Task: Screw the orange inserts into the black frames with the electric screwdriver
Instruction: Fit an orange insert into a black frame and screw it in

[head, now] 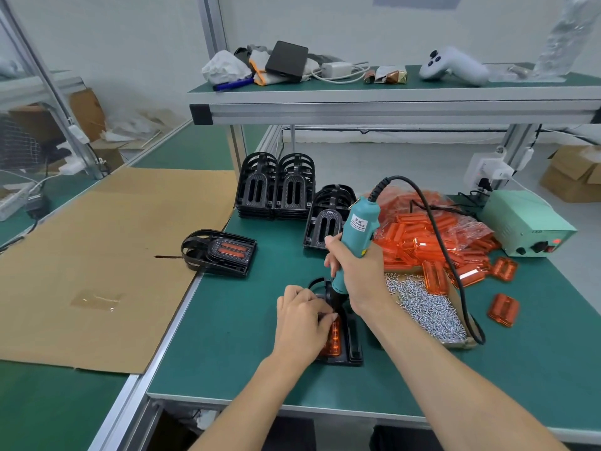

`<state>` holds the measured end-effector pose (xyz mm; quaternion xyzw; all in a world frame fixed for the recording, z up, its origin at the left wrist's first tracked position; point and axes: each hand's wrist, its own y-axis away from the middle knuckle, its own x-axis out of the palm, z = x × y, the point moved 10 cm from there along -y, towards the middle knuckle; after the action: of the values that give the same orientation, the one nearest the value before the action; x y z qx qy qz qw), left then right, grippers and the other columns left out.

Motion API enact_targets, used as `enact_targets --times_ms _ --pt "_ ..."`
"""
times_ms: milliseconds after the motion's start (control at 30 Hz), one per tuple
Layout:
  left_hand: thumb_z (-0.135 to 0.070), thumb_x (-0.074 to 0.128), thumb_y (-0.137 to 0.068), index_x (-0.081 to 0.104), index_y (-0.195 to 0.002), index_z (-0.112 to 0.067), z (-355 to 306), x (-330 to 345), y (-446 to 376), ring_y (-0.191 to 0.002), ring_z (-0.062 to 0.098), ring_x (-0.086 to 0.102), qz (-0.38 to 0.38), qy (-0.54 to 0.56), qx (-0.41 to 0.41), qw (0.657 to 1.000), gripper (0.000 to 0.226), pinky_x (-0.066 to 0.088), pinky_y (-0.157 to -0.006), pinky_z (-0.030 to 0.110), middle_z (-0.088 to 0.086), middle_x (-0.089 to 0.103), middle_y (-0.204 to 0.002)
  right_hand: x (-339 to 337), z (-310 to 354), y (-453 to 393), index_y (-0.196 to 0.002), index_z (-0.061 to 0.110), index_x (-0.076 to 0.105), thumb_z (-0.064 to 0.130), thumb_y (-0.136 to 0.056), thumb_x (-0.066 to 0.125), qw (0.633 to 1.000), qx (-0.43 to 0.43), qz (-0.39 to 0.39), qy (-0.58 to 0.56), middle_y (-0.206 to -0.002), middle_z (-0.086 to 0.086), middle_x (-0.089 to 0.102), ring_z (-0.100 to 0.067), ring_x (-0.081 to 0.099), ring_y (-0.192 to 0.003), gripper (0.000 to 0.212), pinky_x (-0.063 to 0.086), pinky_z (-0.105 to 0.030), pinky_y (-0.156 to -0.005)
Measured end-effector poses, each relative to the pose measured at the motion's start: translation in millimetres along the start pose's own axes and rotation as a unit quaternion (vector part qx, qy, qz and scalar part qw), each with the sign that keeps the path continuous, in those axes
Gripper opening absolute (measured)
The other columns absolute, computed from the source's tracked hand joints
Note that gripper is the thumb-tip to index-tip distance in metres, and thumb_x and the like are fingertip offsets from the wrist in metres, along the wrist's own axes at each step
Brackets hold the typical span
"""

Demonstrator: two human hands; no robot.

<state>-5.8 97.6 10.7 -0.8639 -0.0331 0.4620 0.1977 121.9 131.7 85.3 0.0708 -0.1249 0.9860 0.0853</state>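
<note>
A black frame [353,345] with an orange insert [335,336] in it lies on the green mat near the front edge. My left hand [300,323] rests on the frame, its fingertips pinched at the insert's top end beside the driver tip. My right hand [356,271] grips the teal electric screwdriver [361,227], held upright with its black nose down on the frame. A finished frame with an orange insert [221,252] lies to the left. Stacks of black frames [276,187] stand behind.
A bag and loose pile of orange inserts [432,236] lie right of the driver, with a tray of small silver screws [429,309] in front. A pale green power supply [523,222] sits far right. Cardboard sheet [97,255] covers the left bench. A shelf [390,102] hangs overhead.
</note>
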Motion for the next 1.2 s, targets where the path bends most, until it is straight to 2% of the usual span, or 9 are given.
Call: enact_targets --times_ms 100,200,267,367,667,900,1067,1200 --pt "-0.037 0.080 -0.085 0.082 -0.089 -0.029 -0.4 -1.4 0.4 -0.098 0.015 0.044 -0.003 0.011 -0.006 1.000 0.010 0.028 -0.078 0.030 -0.018 0.061 -0.081 6.2 0.9 0.1 -0.066 0.028 0.063 0.020 -0.094 0.071 1.000 0.000 0.021 0.008 -0.054 -0.003 0.056 -0.018 0.056 -0.053 0.030 0.055 -0.035 -0.063" --pt "-0.036 0.080 -0.085 0.082 -0.089 -0.028 -2.8 -2.1 0.4 -0.095 0.015 0.044 -0.002 0.011 -0.003 1.000 0.009 0.028 -0.077 0.029 -0.018 0.060 -0.080 6.2 0.5 -1.4 -0.071 0.013 0.058 0.017 -0.095 0.071 1.000 0.002 0.019 0.007 -0.054 -0.006 0.054 -0.021 0.054 -0.052 0.028 0.055 -0.033 -0.059" --pt "-0.037 0.079 -0.086 0.082 -0.089 -0.029 -3.6 -2.4 -0.5 -0.094 0.015 0.043 0.002 0.009 -0.001 1.000 0.009 0.027 -0.077 0.029 -0.018 0.059 -0.079 4.7 -0.7 -2.5 -0.073 0.010 0.058 0.016 -0.096 0.071 1.000 0.005 0.016 0.006 -0.055 -0.008 0.054 -0.021 0.053 -0.051 0.027 0.053 -0.034 -0.057" --pt "-0.037 0.079 -0.086 0.082 -0.087 -0.030 -5.3 -2.2 -1.6 -0.091 0.014 0.041 0.004 0.005 -0.003 1.000 0.008 0.028 -0.076 0.029 -0.018 0.056 -0.077 3.7 -1.0 -4.1 -0.071 0.014 0.059 0.018 -0.093 0.072 1.000 0.007 0.011 0.002 -0.056 -0.009 0.054 -0.020 0.051 -0.050 0.026 0.051 -0.033 -0.055" --pt "-0.033 0.080 -0.085 0.081 -0.087 -0.029 -4.5 0.2 -0.9 -0.093 0.019 0.046 0.018 0.009 0.007 1.000 0.005 0.041 -0.080 0.032 -0.012 0.065 -0.080 2.6 -2.4 -4.5 -0.067 0.029 0.064 0.027 -0.086 0.073 1.000 0.017 0.009 -0.001 -0.055 -0.008 0.054 -0.019 0.051 -0.049 0.022 0.050 -0.030 -0.055" --pt "-0.030 0.080 -0.086 0.081 -0.088 -0.025 -6.5 -1.1 -0.2 -0.092 0.017 0.044 0.017 0.019 0.027 0.999 0.006 0.043 -0.082 0.029 -0.012 0.063 -0.078 4.4 -1.1 -3.7 -0.069 0.027 0.063 0.021 -0.091 0.073 1.000 0.010 0.021 -0.006 -0.056 -0.009 0.054 -0.020 0.050 -0.050 0.024 0.051 -0.032 -0.055" --pt "-0.032 0.081 -0.085 0.081 -0.084 -0.028 -9.5 -4.9 0.6 -0.089 0.017 0.043 0.008 0.005 0.041 0.999 0.005 0.042 -0.077 0.029 -0.014 0.061 -0.075 6.0 -2.8 -4.2 -0.070 0.023 0.063 0.021 -0.091 0.073 0.999 0.010 0.030 -0.007 -0.056 -0.009 0.054 -0.020 0.051 -0.051 0.022 0.051 -0.032 -0.056" --pt "-0.030 0.081 -0.084 0.081 -0.082 -0.028 -11.4 -6.9 2.0 -0.087 0.018 0.044 0.004 -0.001 0.050 0.999 0.003 0.044 -0.074 0.034 -0.014 0.059 -0.073 8.8 -4.4 -4.0 -0.073 0.014 0.061 0.022 -0.091 0.072 0.999 0.008 0.047 -0.007 -0.056 -0.010 0.054 -0.021 0.051 -0.052 0.022 0.052 -0.035 -0.057"
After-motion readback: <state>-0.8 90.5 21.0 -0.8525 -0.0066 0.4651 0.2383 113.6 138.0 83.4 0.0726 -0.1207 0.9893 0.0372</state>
